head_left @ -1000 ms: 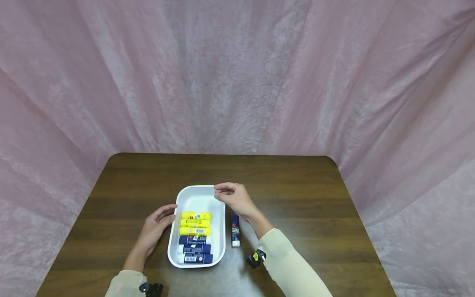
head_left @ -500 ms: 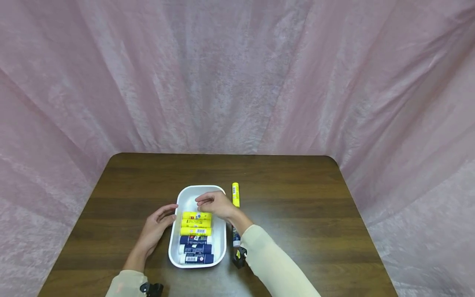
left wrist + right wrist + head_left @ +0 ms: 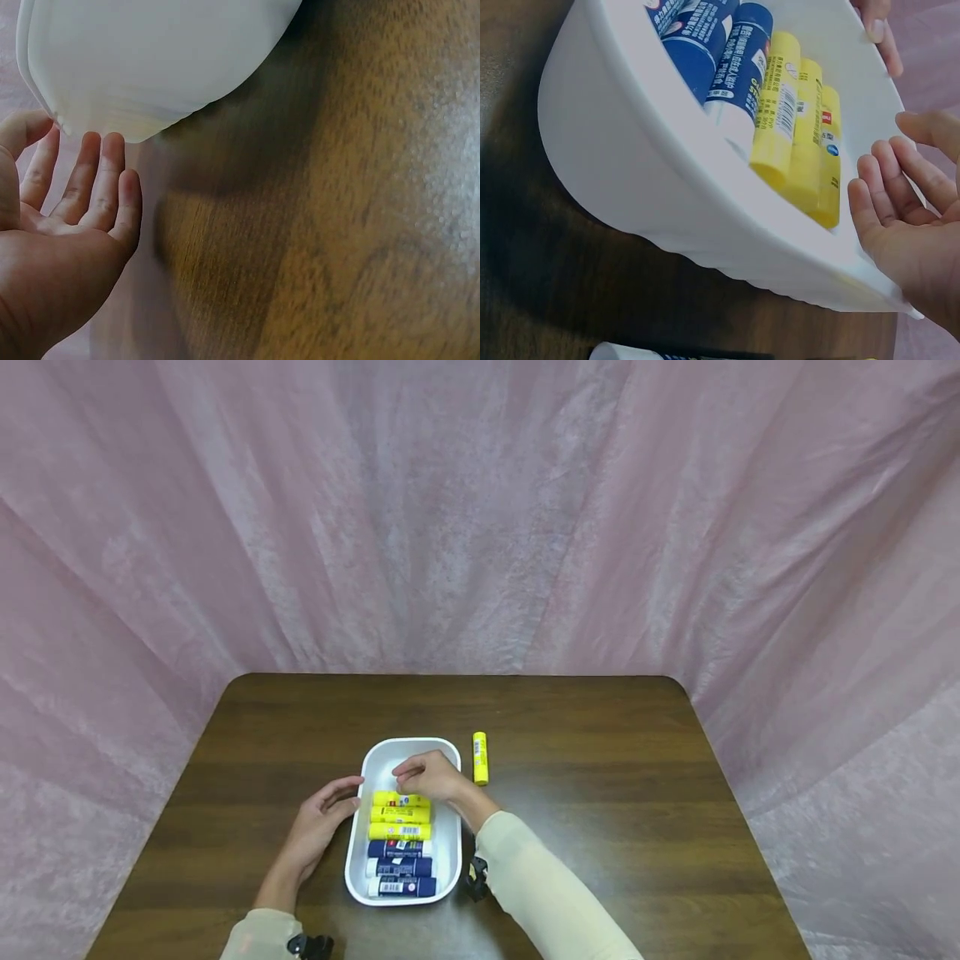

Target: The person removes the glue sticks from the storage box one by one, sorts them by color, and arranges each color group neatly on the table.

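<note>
Six glue sticks (three yellow [image 3: 400,815], three blue [image 3: 400,867]) lie side by side in white tray [image 3: 448,835] mid-bench [image 3: 600,827]. Right hand [image 3: 426,775] hovers over far yellow stick, fingers relaxed, holding nothing. Left hand [image 3: 318,822], fingers straight, touches tray's left wall. Loose yellow stick [image 3: 480,758] right of tray.

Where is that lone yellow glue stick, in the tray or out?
Out. The yellow glue stick lies flat on the table, just beside the white tray, apart from the six sticks lined up inside.
</note>
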